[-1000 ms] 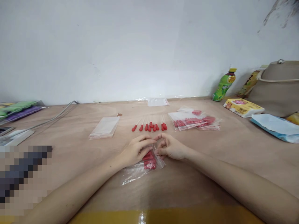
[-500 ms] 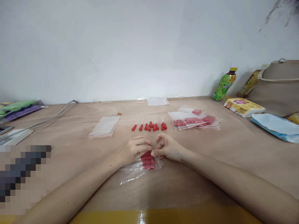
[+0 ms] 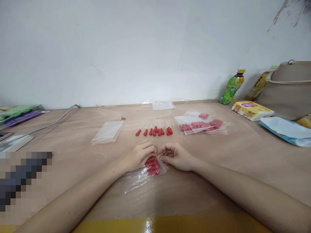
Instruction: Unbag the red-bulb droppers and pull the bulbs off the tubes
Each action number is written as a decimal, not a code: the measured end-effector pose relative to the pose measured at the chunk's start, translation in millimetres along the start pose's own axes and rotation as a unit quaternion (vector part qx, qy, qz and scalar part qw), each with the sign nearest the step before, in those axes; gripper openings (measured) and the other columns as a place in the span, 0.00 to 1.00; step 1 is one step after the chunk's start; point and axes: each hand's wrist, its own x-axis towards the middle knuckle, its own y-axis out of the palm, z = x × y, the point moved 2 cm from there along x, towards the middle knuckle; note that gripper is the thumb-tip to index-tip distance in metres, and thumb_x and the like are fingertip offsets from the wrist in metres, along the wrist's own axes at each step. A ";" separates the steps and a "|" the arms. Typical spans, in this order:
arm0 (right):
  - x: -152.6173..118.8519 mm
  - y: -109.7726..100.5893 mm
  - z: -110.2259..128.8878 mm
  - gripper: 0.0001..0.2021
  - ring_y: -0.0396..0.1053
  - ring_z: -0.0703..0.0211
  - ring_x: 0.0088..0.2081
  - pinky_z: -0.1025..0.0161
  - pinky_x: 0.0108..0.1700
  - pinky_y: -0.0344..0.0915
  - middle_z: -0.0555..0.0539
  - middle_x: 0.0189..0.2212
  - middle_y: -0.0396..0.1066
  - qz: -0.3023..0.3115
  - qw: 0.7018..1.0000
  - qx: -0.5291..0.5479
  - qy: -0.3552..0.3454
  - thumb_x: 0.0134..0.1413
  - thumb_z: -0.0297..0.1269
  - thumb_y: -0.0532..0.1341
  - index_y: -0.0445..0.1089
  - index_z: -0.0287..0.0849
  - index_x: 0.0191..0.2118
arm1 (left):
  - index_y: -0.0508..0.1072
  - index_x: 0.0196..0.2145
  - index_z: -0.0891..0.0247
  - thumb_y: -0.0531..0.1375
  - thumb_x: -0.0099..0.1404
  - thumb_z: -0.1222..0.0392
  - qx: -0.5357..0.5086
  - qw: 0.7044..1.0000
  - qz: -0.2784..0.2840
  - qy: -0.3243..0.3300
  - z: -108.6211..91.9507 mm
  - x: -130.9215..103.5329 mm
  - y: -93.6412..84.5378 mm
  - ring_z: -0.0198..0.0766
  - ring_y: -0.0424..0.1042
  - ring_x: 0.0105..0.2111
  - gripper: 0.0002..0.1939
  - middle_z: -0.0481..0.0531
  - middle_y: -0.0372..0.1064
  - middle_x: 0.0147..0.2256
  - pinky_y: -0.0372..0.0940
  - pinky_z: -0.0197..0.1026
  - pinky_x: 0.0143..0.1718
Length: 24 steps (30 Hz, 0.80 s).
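Note:
A clear zip bag (image 3: 137, 181) with several red-bulbed droppers (image 3: 153, 168) in it lies on the table close to me. My left hand (image 3: 141, 155) is closed on the bag's upper side, its fingers covering part of the droppers. At the bag's right edge, the thumb and fingers of my right hand (image 3: 175, 157) pinch the plastic near the opening strip. Beyond my hands is a row of loose droppers (image 3: 154, 131), red bulbs toward me and clear tubes pointing away.
A stack of flat zip bags (image 3: 108, 131) lies on the left. Filled bags (image 3: 200, 124) with red bulbs overlap on the right. Farther right are a green bottle (image 3: 232, 87), a yellow tissue pack (image 3: 252, 110) and a grey bag (image 3: 286, 94). A cable (image 3: 52, 123) crosses the left side.
My right hand has shifted slightly right along the bag's edge, and more of the bag's right corner shows. My left hand stays on the bag.

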 end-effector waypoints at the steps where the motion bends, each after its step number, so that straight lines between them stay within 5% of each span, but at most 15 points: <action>1: -0.7 0.5 -1.5 0.12 0.65 0.68 0.25 0.66 0.30 0.64 0.53 0.23 0.66 -0.005 0.999 -0.017 -0.027 0.40 0.38 0.65 0.66 0.39 0.31 | 0.65 0.31 0.65 0.46 0.66 0.66 -0.004 1.000 -0.001 -0.003 -0.8 0.2 -0.9 0.35 0.63 0.33 0.10 0.53 0.64 0.32 0.60 0.36 0.35; 5: -3.2 0.1 -3.4 0.03 0.64 0.67 0.25 0.67 0.27 0.62 0.51 0.24 0.68 -0.045 0.968 -0.173 -0.173 0.46 0.33 0.61 0.68 0.39 0.30 | 0.64 0.30 0.65 0.46 0.64 0.69 -0.011 0.999 -0.013 -0.027 -2.5 0.7 -3.8 0.34 0.63 0.32 0.09 0.51 0.63 0.30 0.60 0.35 0.33; 11: -7.5 -4.9 5.7 0.05 0.64 0.65 0.31 0.65 0.33 0.58 0.49 0.29 0.71 -0.082 0.784 -0.450 -0.421 0.52 0.30 0.57 0.70 0.43 0.32 | 0.66 0.33 0.65 0.46 0.66 0.67 -0.004 1.000 -0.005 -0.011 -0.9 0.6 -1.8 0.35 0.64 0.34 0.10 0.53 0.65 0.33 0.61 0.36 0.36; 16: -8.7 -3.9 13.7 0.08 0.61 0.63 0.34 0.62 0.36 0.53 0.50 0.30 0.70 -0.020 0.703 -0.561 -0.438 0.54 0.27 0.52 0.67 0.42 0.32 | 0.68 0.34 0.64 0.46 0.67 0.65 0.017 0.999 0.022 0.022 0.5 -1.4 0.2 0.35 0.65 0.36 0.12 0.53 0.66 0.35 0.61 0.37 0.38; 24: -8.6 -1.6 21.1 0.13 0.59 0.62 0.37 0.61 0.43 0.52 0.50 0.29 0.67 0.068 0.673 -0.613 -0.409 0.58 0.26 0.46 0.65 0.43 0.30 | 0.68 0.30 0.64 0.45 0.66 0.67 0.036 0.996 0.068 0.044 -1.2 -4.0 3.2 0.36 0.65 0.36 0.13 0.54 0.66 0.35 0.61 0.37 0.39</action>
